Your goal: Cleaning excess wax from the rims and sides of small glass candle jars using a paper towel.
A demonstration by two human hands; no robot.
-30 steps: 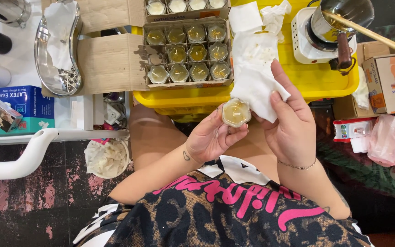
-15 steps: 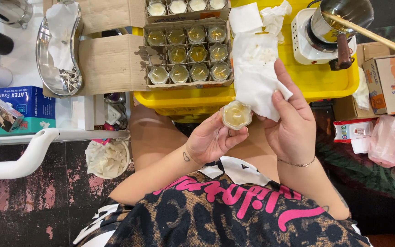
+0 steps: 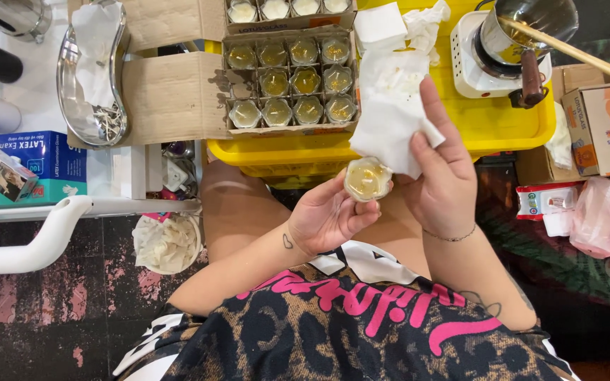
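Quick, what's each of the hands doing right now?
Left hand: closed around a small round glass jar of yellowish wax.
Right hand: holding a white paper tissue against the jar.

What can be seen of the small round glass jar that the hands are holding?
The small round glass jar is clear and lidless, filled with pale yellowish wax-like material. It is seen from above, mouth toward the camera, above the person's lap, in front of the yellow plastic tray. The left hand grips it by fingertips; the right hand presses a white paper tissue against its side.
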